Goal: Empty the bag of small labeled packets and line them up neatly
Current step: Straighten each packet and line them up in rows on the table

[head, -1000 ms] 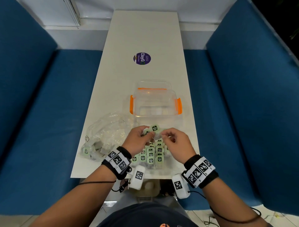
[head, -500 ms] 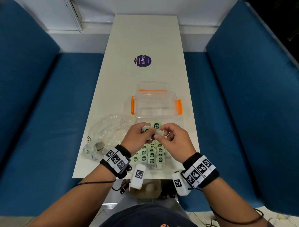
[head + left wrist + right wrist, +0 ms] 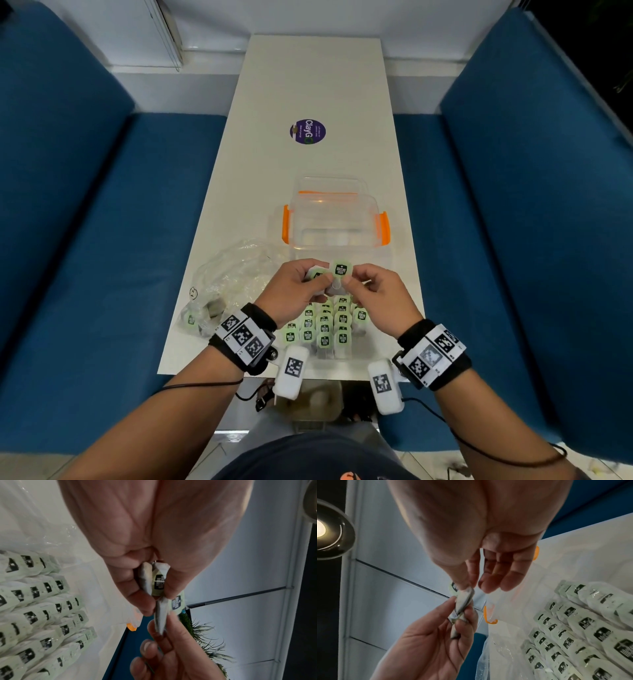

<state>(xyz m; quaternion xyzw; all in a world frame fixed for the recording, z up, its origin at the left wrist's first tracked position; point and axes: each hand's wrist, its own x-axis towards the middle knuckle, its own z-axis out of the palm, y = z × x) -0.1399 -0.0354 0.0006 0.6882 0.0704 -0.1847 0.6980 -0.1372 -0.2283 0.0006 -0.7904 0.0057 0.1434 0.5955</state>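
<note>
Head view: both hands are raised over the white table (image 3: 308,85), the left hand (image 3: 291,291) pinching one tea packet (image 3: 317,275), the right hand (image 3: 380,294) pinching another (image 3: 342,269). Lined-up packets (image 3: 325,325) lie beneath, the plastic bag (image 3: 236,274) at nine o'clock, a clear container (image 3: 335,219) at twelve. Left wrist view: thumb and fingers (image 3: 135,588) clamp a packet (image 3: 157,582). Right wrist view: thumb and forefinger nip a packet (image 3: 464,599).

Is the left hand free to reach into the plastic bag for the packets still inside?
Probably not yet: the left hand grips packets, though the plastic bag lies unobstructed beside it.
</note>
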